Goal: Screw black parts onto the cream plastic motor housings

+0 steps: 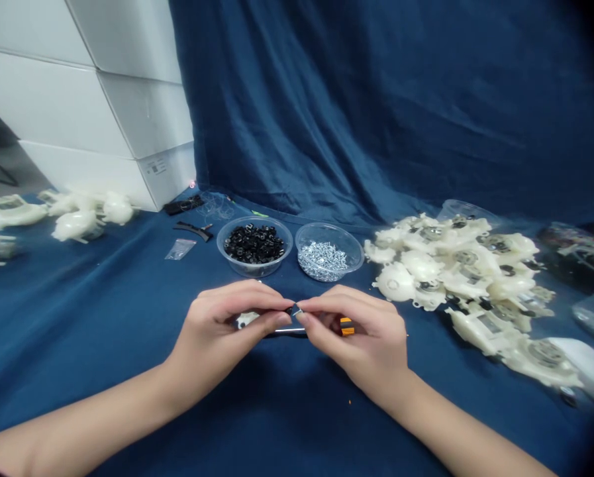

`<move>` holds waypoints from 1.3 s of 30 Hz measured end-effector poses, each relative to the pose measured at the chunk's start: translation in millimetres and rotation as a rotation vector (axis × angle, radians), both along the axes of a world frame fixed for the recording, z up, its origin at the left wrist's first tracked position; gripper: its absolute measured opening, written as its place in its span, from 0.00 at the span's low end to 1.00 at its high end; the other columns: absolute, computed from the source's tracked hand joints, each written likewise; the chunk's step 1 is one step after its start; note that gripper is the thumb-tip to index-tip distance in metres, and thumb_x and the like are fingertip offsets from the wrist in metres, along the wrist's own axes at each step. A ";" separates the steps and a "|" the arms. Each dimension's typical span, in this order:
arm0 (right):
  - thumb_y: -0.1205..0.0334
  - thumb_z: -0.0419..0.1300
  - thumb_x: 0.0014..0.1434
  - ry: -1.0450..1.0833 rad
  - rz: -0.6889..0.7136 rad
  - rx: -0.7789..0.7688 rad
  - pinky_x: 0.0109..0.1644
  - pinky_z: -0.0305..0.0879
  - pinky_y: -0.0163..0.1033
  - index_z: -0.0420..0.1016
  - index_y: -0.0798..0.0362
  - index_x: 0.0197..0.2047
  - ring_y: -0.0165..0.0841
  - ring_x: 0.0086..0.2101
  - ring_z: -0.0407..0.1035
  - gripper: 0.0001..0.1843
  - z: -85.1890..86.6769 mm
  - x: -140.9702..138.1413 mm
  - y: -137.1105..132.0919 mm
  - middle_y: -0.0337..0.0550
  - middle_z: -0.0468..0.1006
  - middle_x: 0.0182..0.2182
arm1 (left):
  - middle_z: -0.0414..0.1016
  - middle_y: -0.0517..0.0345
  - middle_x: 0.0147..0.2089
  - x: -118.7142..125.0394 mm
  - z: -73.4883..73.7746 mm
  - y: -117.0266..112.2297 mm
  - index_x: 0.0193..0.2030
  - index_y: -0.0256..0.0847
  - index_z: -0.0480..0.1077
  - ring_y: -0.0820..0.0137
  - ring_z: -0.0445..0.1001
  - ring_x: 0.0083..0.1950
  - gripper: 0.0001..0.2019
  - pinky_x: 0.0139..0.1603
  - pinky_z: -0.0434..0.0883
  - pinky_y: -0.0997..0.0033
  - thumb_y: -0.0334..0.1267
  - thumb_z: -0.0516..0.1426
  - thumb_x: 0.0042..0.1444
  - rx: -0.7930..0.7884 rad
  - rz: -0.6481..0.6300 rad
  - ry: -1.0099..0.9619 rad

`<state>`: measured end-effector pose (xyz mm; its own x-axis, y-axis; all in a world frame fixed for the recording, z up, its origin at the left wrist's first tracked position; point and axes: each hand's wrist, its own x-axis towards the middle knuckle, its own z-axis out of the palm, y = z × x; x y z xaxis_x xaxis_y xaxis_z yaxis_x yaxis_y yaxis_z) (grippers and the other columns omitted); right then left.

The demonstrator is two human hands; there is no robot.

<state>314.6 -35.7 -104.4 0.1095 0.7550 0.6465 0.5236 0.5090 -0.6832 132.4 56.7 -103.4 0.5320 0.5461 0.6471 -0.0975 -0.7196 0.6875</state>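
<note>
My left hand (232,324) is closed in a pinch, a small black part (290,310) between thumb and forefinger. Opposite it, my right hand (356,328) pinches a small silvery screw (298,312) by its fingertips. The two pieces meet or nearly meet; I cannot tell which. Behind the fingers shows a thin metal shaft (287,330), and an orange-and-black handle (347,326) peeks out past the right hand, most likely one screwdriver. A cream plastic piece (247,319) is mostly hidden behind my left hand.
Beyond the hands stand a clear bowl of black parts (254,245) and a clear bowl of screws (326,258). Cream plastic housings (455,265) are heaped at right, with more housings (78,212) at left. White boxes (102,99) and a blue curtain (351,99) close off the back.
</note>
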 end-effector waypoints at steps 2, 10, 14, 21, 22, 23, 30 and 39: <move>0.72 0.68 0.58 -0.029 0.005 0.045 0.25 0.65 0.33 0.83 0.57 0.39 0.26 0.24 0.68 0.05 1.8 0.9 0.0 0.42 0.80 0.28 | 0.84 0.59 0.39 0.3 -0.3 -0.4 0.41 0.42 0.82 0.74 0.82 0.40 0.09 0.41 0.77 0.80 0.26 0.67 0.55 -0.031 -0.005 0.013; 0.73 0.68 0.58 -0.077 -0.003 0.098 0.25 0.66 0.33 0.84 0.61 0.39 0.25 0.23 0.68 0.05 3.1 0.3 1.2 0.44 0.80 0.27 | 0.84 0.62 0.39 -2.1 -2.6 0.9 0.42 0.47 0.82 0.74 0.82 0.41 0.11 0.39 0.77 0.82 0.27 0.68 0.54 -0.107 0.014 0.008; 0.74 0.68 0.58 -0.080 -0.015 0.101 0.25 0.66 0.33 0.84 0.60 0.39 0.25 0.23 0.68 0.05 2.1 0.8 0.1 0.44 0.80 0.27 | 0.84 0.62 0.39 -2.7 -2.0 0.6 0.41 0.46 0.82 0.74 0.82 0.41 0.10 0.39 0.77 0.82 0.28 0.68 0.55 -0.100 0.012 0.017; 0.74 0.67 0.59 -0.081 -0.015 0.106 0.25 0.65 0.33 0.84 0.60 0.39 0.26 0.23 0.68 0.05 1.9 1.2 1.3 0.43 0.80 0.27 | 0.84 0.60 0.39 -2.6 -2.0 0.1 0.41 0.45 0.82 0.73 0.82 0.41 0.10 0.41 0.78 0.80 0.27 0.68 0.54 -0.047 0.041 0.016; 0.74 0.67 0.59 -0.081 -0.016 0.108 0.26 0.65 0.33 0.84 0.60 0.39 0.26 0.23 0.68 0.05 2.1 0.9 1.1 0.43 0.80 0.27 | 0.84 0.60 0.39 -2.6 -1.7 -0.1 0.41 0.44 0.82 0.73 0.82 0.41 0.10 0.41 0.77 0.80 0.27 0.68 0.54 -0.040 0.046 0.016; 0.74 0.67 0.59 -0.081 -0.016 0.110 0.26 0.65 0.33 0.84 0.60 0.39 0.26 0.24 0.68 0.05 2.3 0.6 0.8 0.44 0.80 0.27 | 0.84 0.60 0.39 -2.5 -1.4 -0.4 0.41 0.44 0.82 0.73 0.82 0.41 0.10 0.41 0.77 0.80 0.27 0.68 0.54 -0.034 0.047 0.017; 0.73 0.67 0.59 -0.074 -0.005 0.099 0.26 0.65 0.33 0.84 0.59 0.40 0.26 0.24 0.68 0.05 2.3 -0.1 0.4 0.43 0.80 0.28 | 0.84 0.59 0.38 -1.6 0.1 -1.1 0.41 0.43 0.82 0.72 0.82 0.40 0.09 0.41 0.78 0.78 0.27 0.68 0.54 -0.002 0.027 0.006; 0.67 0.68 0.61 -0.002 0.020 -0.066 0.26 0.64 0.34 0.84 0.55 0.40 0.26 0.23 0.68 0.04 0.2 1.6 0.7 0.41 0.80 0.29 | 0.84 0.58 0.38 -2.2 0.7 2.9 0.42 0.44 0.82 0.70 0.83 0.39 0.10 0.41 0.79 0.73 0.27 0.67 0.55 0.177 0.028 -0.025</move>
<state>316.3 -34.9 -104.2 0.0924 0.7983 0.5951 0.5153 0.4730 -0.7146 130.2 59.6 -102.7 0.5007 0.4364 0.7476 -0.0918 -0.8320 0.5472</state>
